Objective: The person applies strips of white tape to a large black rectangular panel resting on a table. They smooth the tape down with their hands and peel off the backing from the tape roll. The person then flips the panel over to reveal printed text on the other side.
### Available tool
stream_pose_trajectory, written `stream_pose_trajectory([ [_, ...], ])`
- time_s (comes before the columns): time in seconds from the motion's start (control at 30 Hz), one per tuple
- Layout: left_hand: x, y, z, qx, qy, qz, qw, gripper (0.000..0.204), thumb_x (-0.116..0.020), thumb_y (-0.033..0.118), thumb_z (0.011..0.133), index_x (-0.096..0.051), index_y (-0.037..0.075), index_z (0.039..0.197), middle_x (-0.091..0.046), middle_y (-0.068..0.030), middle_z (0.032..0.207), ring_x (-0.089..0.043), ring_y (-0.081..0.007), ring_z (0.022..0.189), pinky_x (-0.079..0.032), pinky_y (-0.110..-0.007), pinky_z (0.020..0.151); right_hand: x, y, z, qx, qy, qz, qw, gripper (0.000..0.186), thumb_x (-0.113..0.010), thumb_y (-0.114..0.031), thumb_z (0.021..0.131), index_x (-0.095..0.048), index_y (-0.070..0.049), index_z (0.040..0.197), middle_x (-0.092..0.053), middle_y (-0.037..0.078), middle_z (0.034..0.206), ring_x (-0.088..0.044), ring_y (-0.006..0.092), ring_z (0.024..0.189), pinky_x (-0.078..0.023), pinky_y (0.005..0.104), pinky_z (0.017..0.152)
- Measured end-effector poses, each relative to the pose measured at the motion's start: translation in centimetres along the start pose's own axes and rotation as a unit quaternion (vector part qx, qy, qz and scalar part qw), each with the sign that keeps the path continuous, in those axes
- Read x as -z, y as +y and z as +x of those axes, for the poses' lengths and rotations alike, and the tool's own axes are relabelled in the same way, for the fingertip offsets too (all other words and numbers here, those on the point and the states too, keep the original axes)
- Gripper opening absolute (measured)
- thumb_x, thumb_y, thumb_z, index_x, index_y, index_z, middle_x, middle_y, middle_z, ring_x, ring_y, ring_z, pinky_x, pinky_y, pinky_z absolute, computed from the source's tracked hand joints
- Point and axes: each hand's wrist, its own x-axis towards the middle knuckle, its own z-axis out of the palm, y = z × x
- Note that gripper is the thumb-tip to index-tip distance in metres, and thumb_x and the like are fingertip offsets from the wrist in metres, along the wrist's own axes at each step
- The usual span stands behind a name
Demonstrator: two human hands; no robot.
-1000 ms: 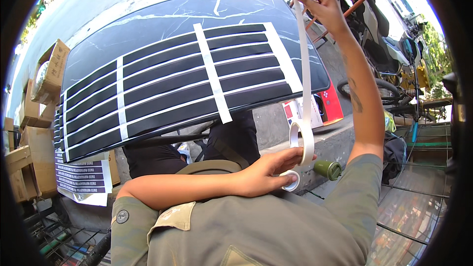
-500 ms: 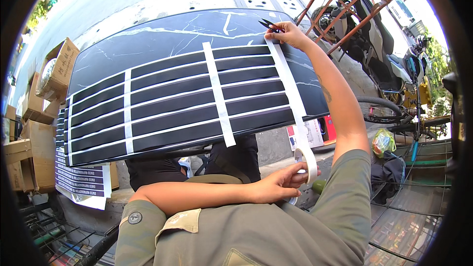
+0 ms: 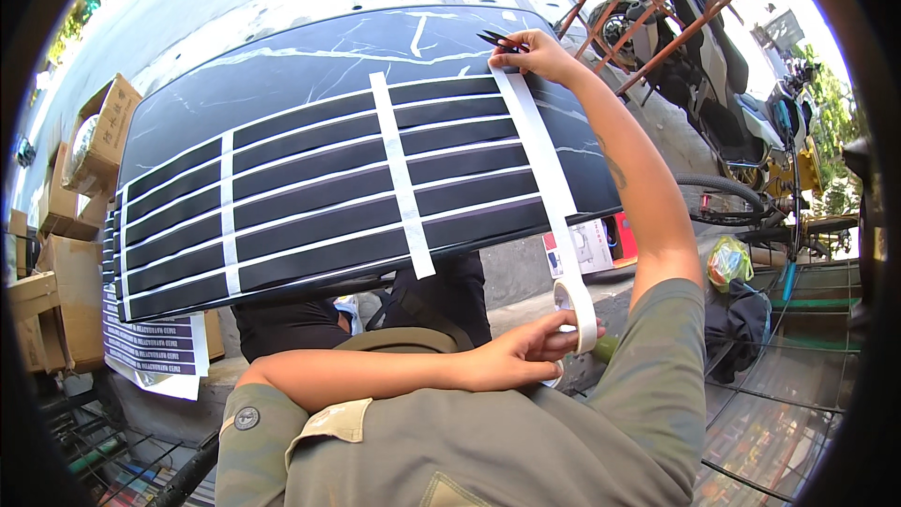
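Note:
My right hand (image 3: 530,53) grips black scissors (image 3: 493,38) and pinches the end of a white tape (image 3: 535,145) at the far right corner of a banded black sheet (image 3: 310,190). That tape runs down over the sheet's right end and past the near edge of the dark marble-patterned table (image 3: 282,61). My left hand (image 3: 530,352) is closed around the white tape roll (image 3: 574,310), low by my body, with a second, smaller roll partly hidden beneath it. Other white strips cross the black bands.
Cardboard boxes (image 3: 75,300) stand left, above printed sheets (image 3: 155,347). A rusty metal rack (image 3: 676,0), motorbike (image 3: 713,103) and bicycle wheel (image 3: 723,202) are at right. A plastic bag (image 3: 727,263), green cylinder (image 3: 608,349) and red box (image 3: 624,244) sit near the table.
My right hand has come down and leftward from raised in the air to the sheet's far corner, bringing the stretched tape down along its right end. My left hand still holds the roll.

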Motion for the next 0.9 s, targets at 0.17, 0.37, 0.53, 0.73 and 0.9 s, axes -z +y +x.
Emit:
stream_pose_trajectory([
  [0.17,-0.1,0.2,-0.2,0.003,0.008,-0.004,1.0,0.073,-0.044,-0.011,0.093,-0.023,0.009,0.159,-0.033,-0.008,0.168,-0.029,-0.0082,0.152,-0.041,-0.021,0.091,-0.6,0.6,0.0,0.011,0.025,0.034,0.999,0.032,-0.089,-0.041,0.081,-0.083,-0.013,0.096,-0.073,0.002,0.087,-0.061,0.012,0.078,-0.049,0.0266,0.064],
  [0.37,0.0,-0.1,-0.2,0.012,0.027,-0.006,1.0,0.069,-0.046,-0.009,0.094,-0.026,0.008,0.157,-0.035,-0.0084,0.167,-0.033,-0.0086,0.15,-0.041,-0.023,0.098,-1.2,1.3,-0.2,0.105,0.064,-0.014,0.992,0.04,-0.09,-0.044,0.078,-0.08,-0.01,0.096,-0.073,0.004,0.088,-0.065,0.0174,0.088,-0.051,0.0317,0.078],
  [0.53,0.2,-0.2,-0.5,0.022,0.053,0.0,0.998,0.07,-0.048,-0.011,0.093,-0.027,0.007,0.158,-0.035,-0.0097,0.166,-0.03,-0.0156,0.154,-0.038,-0.029,0.11,-2.5,0.8,-0.7,0.034,0.251,-0.108,0.961,0.068,-0.089,-0.054,0.077,-0.06,-0.002,0.11,-0.064,0.005,0.101,-0.062,0.017,0.099,-0.052,0.0341,0.093],
  [0.73,0.7,-0.6,-0.5,0.038,0.048,0.002,0.998,0.078,-0.047,-0.017,0.091,-0.023,0.007,0.161,-0.028,-0.0125,0.17,-0.025,-0.0218,0.157,-0.033,-0.034,0.121,1.2,-3.7,-7.4,0.002,0.077,0.115,0.99,0.068,-0.046,-0.07,0.102,-0.068,-0.005,0.097,-0.054,-0.001,0.077,-0.048,0.0068,0.068,-0.04,0.0236,0.063],
  [0.9,1.2,-1.1,-0.5,0.046,0.047,-0.026,0.998,0.079,-0.048,-0.018,0.089,-0.024,0.007,0.16,-0.027,-0.0126,0.17,-0.026,-0.022,0.157,-0.033,-0.034,0.121,1.4,-8.6,-19.5,-0.09,0.035,-0.071,0.993,0.063,-0.044,-0.055,0.107,-0.066,-0.002,0.081,-0.063,0.007,0.07,-0.058,0.0191,0.064,-0.044,0.0322,0.063],
])
